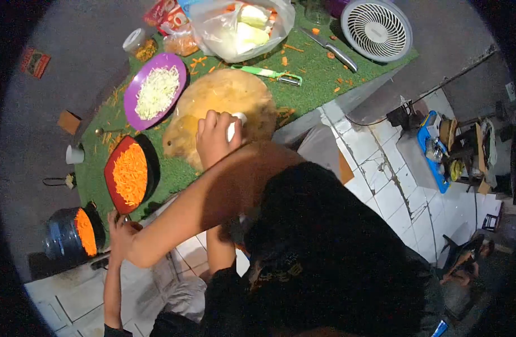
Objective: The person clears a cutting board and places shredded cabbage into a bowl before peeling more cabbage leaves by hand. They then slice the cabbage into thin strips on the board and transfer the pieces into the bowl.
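Note:
On the round wooden cutting board [224, 95], my left hand [214, 137] is closed around a rounded white piece [232, 131], mostly hidden by the fingers. A bare arm [196, 205] crosses over my left forearm toward the lower left. There, a hand [122, 229] has bent fingers at the near edge of a red bowl [108, 177]; I cannot tell whether it is my right hand or another person's. Shredded carrot [130, 175] fills this bowl. Left of the board, a purple plate [180, 73] bears shredded cabbage [157, 92]. A green peeler [266, 73] lies behind the board.
Carrot scraps litter the green mat [314, 90]. Toward the back are a plastic bag [221, 45] with cut cabbage, a knife [339, 54], a grey strainer basket [377, 31] and a jar [140, 45]. A blue container [58, 236] with shredded carrot sits at far left.

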Action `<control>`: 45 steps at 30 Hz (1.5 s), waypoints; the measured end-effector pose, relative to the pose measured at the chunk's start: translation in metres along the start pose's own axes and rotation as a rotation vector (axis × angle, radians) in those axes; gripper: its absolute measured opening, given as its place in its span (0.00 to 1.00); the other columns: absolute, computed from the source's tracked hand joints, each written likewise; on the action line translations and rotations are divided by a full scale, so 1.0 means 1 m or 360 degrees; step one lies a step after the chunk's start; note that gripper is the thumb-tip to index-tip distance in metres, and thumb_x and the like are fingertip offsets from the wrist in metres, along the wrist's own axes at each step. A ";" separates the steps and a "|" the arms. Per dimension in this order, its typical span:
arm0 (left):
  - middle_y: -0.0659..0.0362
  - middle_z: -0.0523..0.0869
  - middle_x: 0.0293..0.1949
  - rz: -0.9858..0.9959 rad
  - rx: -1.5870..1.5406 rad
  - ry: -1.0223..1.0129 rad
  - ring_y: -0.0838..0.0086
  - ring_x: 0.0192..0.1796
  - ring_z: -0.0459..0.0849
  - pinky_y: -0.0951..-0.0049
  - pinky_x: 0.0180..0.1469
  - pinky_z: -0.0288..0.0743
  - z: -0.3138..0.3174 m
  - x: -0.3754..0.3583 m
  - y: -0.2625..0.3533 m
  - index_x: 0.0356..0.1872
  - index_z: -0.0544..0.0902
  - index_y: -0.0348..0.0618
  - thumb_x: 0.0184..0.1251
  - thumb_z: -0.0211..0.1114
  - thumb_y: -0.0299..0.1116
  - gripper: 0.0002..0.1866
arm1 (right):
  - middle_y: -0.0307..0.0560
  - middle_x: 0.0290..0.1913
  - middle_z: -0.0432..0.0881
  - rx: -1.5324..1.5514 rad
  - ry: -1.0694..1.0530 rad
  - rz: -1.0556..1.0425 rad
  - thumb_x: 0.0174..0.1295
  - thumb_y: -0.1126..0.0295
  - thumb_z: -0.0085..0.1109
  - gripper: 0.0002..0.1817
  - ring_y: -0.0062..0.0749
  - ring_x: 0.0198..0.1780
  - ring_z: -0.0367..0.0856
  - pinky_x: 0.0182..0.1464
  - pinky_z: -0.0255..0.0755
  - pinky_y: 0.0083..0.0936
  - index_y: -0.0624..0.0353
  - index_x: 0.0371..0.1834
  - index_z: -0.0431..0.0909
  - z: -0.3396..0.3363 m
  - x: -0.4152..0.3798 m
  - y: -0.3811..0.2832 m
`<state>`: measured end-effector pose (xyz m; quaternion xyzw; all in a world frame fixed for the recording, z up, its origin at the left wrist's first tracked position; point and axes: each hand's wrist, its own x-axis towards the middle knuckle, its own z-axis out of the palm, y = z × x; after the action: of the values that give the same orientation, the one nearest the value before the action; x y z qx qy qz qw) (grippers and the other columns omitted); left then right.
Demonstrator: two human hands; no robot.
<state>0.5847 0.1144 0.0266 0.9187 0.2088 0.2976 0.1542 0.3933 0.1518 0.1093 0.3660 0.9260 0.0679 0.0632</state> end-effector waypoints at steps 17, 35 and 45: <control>0.56 0.75 0.39 -0.0106 -0.0112 -0.0023 0.55 0.45 0.75 0.56 0.47 0.68 -0.013 -0.003 0.012 0.37 0.81 0.49 0.64 0.66 0.38 0.07 | 0.53 0.53 0.79 0.0029 -0.0410 0.0299 0.61 0.56 0.60 0.28 0.47 0.59 0.74 0.46 0.77 0.39 0.52 0.66 0.77 0.101 0.170 -0.019; 0.51 0.77 0.35 0.0110 -0.0249 0.0179 0.50 0.39 0.77 0.55 0.43 0.71 -0.005 -0.003 -0.002 0.35 0.81 0.43 0.62 0.68 0.35 0.08 | 0.79 0.73 0.58 0.1472 0.0151 0.0876 0.50 0.74 0.68 0.50 0.62 0.59 0.80 0.51 0.82 0.38 0.69 0.78 0.53 0.025 0.087 0.017; 0.52 0.78 0.36 0.0056 -0.0217 0.0103 0.51 0.40 0.77 0.54 0.43 0.72 -0.008 -0.002 0.000 0.36 0.81 0.45 0.65 0.68 0.37 0.08 | 0.66 0.52 0.72 0.2208 0.1213 0.0263 0.53 0.77 0.58 0.41 0.54 0.42 0.81 0.39 0.75 0.44 0.68 0.73 0.55 -0.041 -0.163 0.014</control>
<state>0.5784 0.1146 0.0321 0.8995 0.1768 0.3432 0.2045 0.5141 0.0469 0.1630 0.3409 0.6846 -0.3993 -0.5056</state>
